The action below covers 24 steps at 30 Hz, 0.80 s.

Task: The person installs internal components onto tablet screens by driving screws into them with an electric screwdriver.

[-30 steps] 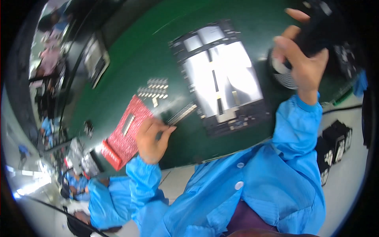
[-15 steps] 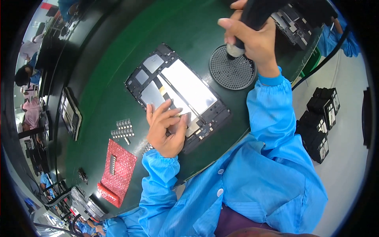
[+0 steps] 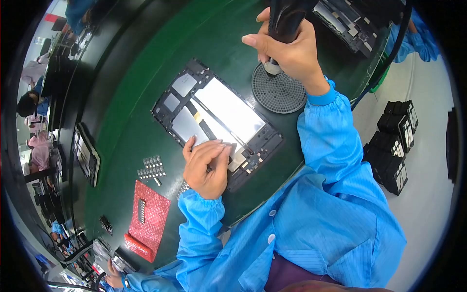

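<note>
My right hand [image 3: 297, 54] grips a black electric screwdriver [image 3: 288, 22]. Its pale-wrapped nose points down over a round grey tray [image 3: 259, 92] full of small holes; whether the tip touches the tray I cannot make out. An opened tablet-like device [image 3: 233, 103], black-framed with silver panels, lies slanted on the green table. On its lower left part rests my left hand [image 3: 204, 168], fingers bent and the thumb tip close against the forefinger. Anything between those fingertips is hidden. A dark flex strip [image 3: 206, 128] with a yellow patch runs across the panels towards this hand.
Small metal parts [image 3: 152, 168] lie left of the device, beside red bubble wrap [image 3: 151, 209] bearing another strip of parts. Another opened device [image 3: 348, 27] is at the far right, one more [image 3: 86, 155] at the left. Black stacked units [image 3: 389, 146] stand beyond the table's right edge.
My right hand and the screwdriver have shifted left over the round tray. The left thumb and fingertips have come closer together on the device.
</note>
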Motion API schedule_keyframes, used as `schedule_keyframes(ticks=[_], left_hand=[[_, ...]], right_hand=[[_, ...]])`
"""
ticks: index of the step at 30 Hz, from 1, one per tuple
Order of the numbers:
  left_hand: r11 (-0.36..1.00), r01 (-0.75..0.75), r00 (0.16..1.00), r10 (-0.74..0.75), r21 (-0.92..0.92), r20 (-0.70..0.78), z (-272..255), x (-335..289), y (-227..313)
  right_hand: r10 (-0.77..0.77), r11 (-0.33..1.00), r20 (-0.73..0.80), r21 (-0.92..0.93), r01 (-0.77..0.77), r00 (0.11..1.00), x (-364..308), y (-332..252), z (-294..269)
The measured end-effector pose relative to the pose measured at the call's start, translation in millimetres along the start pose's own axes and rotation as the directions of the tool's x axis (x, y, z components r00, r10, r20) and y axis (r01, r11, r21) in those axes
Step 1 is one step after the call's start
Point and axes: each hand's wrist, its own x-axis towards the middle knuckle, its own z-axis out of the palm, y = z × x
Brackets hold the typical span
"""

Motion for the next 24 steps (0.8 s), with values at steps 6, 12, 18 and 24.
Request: schedule_keyframes(ticks=[6, 12, 18, 24], left_hand=[[0.997, -0.076, 0.995, 0.077, 0.026, -0.057, -11, 4, 4], [0.867, 0.412, 0.841, -0.480, -0.280, -0.249, -43, -1, 4], [0.675, 0.585, 0.763, -0.646, -0.449, 0.022, -62, 12, -29], [0.688, 0.632, 0.749, -0.661, -0.356, 0.051, -53, 19, -28]], right_hand=[[-0.132, 0.990, 0.019, -0.053, 0.133, 0.991, 0, 4, -3], [-0.072, 0.997, 0.022, -0.030, 0.073, 0.997, -1, 0, 3], [-0.167, 0.986, -0.027, -0.032, 0.166, 0.986, -2, -11, -13], [-0.202, 0.978, 0.052, -0.043, 0.204, 0.978, -2, 1, -16]])
